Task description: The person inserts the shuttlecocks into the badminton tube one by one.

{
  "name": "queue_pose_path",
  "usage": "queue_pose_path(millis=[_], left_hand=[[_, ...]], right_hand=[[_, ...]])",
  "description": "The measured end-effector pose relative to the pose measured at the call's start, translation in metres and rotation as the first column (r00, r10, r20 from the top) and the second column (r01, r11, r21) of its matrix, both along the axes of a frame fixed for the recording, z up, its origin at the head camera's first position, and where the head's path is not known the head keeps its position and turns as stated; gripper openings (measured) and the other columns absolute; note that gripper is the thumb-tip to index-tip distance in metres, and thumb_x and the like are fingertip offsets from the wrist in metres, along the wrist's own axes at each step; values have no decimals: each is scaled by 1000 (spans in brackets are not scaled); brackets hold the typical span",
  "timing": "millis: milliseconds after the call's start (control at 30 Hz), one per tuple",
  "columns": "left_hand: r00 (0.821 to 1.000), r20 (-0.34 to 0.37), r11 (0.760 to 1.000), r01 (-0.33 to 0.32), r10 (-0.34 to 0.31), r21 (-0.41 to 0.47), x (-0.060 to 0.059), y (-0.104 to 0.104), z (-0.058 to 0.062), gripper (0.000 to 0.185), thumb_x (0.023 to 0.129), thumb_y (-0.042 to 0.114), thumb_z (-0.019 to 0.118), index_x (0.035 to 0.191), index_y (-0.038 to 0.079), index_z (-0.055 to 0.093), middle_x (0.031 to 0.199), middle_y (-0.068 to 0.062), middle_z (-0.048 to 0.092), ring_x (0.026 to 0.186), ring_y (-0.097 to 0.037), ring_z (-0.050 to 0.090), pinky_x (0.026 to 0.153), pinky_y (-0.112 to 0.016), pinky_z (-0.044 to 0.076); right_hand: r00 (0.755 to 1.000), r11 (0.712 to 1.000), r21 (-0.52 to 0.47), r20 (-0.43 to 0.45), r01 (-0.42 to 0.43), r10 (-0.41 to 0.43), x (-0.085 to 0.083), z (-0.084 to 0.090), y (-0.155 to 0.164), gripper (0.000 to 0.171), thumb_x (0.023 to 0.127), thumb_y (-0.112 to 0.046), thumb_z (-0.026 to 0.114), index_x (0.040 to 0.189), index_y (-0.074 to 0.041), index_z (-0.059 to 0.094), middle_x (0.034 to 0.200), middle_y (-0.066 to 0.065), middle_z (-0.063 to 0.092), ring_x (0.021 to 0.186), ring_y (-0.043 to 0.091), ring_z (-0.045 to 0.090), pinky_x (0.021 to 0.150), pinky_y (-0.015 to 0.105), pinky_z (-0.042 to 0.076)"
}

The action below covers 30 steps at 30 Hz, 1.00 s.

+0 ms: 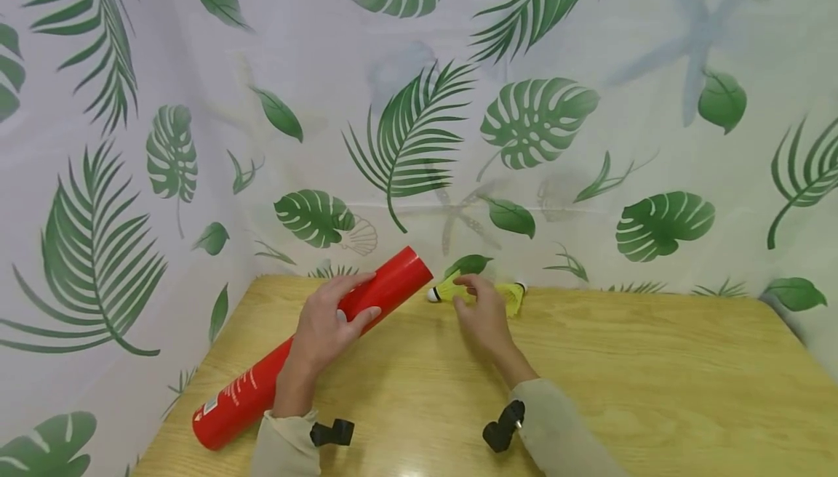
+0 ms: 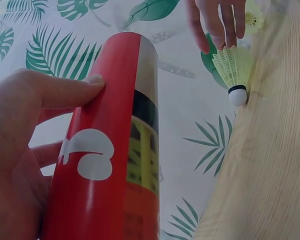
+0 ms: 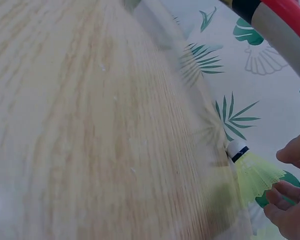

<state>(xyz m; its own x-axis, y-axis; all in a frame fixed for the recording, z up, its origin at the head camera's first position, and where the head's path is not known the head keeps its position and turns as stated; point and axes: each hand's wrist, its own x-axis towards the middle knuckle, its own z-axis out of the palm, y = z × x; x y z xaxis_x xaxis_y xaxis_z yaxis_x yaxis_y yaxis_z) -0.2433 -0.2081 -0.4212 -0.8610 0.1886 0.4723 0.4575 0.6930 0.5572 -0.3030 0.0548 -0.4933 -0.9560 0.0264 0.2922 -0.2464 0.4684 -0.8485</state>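
My left hand [image 1: 324,328] grips a long red tube [image 1: 396,281] around its upper part, thumb on the near side. The tube slants from the table's lower left up toward the middle. In the left wrist view its side shows grey, black, yellow and orange bands beside the red. My right hand [image 1: 487,321] hovers at a yellow shuttlecock [image 2: 233,70] lying by the wall, white cork pointing left. In the right wrist view its fingertips are right at the skirt's rim, the thumb apart from them. Partly behind that hand lies a second yellow shuttlecock [image 1: 513,297].
The wooden table [image 1: 655,375] meets a leaf-printed cloth wall [image 1: 576,230] just behind the shuttlecocks. Another cloth side [image 1: 183,273] rises along the left edge. Each wrist carries a black camera mount [image 1: 504,426].
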Motion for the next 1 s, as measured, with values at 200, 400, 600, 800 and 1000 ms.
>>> queue_pose_path(millis=[200,400,600,800,1000], left_hand=[[1000,-15,1000,-16,16,8,1,-1,-1,56,86,21,84,138,18,65,131,-6,67,113,-27,62,87,-49,58],[1000,-30,1000,-1,1,7,0,0,-1,56,86,22,84,138,18,65,130,-6,67,112,-27,62,87,-47,58],[1000,-12,1000,-8,9,8,2,2,0,56,86,22,84,139,17,64,131,-5,67,113,-27,61,88,-47,58],[1000,-3,1000,-13,13,8,4,3,1,57,86,22,84,139,18,64,131,-6,67,113,-27,61,88,-48,58],[1000,-11,1000,-10,10,7,4,5,2,57,86,22,84,139,19,64,131,-6,67,112,-27,61,88,-49,58]], right_hand=[[1000,1000,29,6,-11,11,-5,-2,-5,28,95,-1,64,122,-2,69,128,19,66,118,38,61,101,51,49],[1000,999,32,16,7,-7,-8,-2,-7,26,93,2,62,117,2,72,115,18,70,106,35,65,94,49,52],[999,1000,-17,41,0,1,-5,-3,-3,24,96,0,61,117,2,73,115,18,71,105,34,68,92,48,55],[1000,999,-40,16,1,-1,2,3,4,23,96,-1,63,116,0,75,116,15,73,103,32,70,91,46,57],[998,996,-89,-65,-11,5,14,23,14,19,95,2,65,112,2,75,113,17,73,102,34,71,90,45,57]])
